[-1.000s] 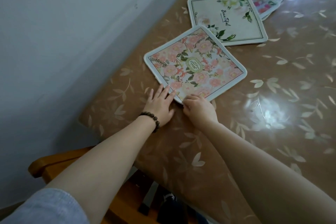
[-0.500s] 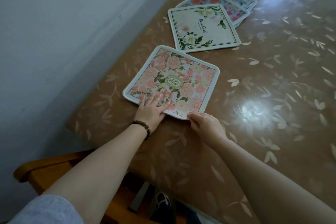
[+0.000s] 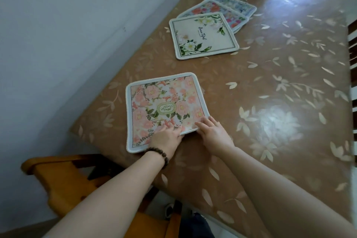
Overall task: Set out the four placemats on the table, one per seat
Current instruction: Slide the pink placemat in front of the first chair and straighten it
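Resting flat-fingered, both hands (image 3: pixel 166 138) press the pink placemat (image 3: pixel 164 108) onto the table (image 3: pixel 270 83) (beside the wall (image 3: pixel 67 25)).

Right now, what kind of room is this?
Probably a dining room at home: a long table under a brown leaf-print plastic cover, a wooden chair pulled up to it, and square floral cloth placemats, like the pink one, being laid out.

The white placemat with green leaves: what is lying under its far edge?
Under the white placemat, a red-flowered placemat sticks out, itself overlapping a blue-flowered one. Their covered parts cannot be seen.
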Motion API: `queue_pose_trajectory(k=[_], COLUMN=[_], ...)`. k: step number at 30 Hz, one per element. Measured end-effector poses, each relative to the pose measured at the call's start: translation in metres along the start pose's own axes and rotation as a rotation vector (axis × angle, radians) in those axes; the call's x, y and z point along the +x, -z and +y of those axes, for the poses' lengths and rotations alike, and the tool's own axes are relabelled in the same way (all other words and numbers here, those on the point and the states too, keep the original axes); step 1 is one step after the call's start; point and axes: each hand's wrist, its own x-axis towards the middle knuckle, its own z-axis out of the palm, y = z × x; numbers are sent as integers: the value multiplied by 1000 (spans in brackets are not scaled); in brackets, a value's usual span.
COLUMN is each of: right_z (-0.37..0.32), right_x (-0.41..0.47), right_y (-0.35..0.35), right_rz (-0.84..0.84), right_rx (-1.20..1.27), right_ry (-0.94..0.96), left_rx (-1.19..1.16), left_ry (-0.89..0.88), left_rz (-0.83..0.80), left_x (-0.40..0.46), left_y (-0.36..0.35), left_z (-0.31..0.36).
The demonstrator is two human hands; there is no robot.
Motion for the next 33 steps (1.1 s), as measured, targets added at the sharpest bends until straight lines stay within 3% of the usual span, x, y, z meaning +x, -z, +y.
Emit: queue_pose_trajectory(k=[5,11,20,33], right_z=[22,34,7,-94], right_x=[0,-14,-25,-18], right_y=[16,17,-5,-58], right_rz=[-13,-58,10,228], right_rx=[-95,-47,31,256], right_ry=[-106,-199,-324,-653], left_rx=[27,-11,26,71], left_ry=[17,21,-18,-45], left_rz=[31,-123,-96,-89], left_x=[-5,-2,16,64], left_y=[7,3,11,9], left_z=[47,67,-19,-153])
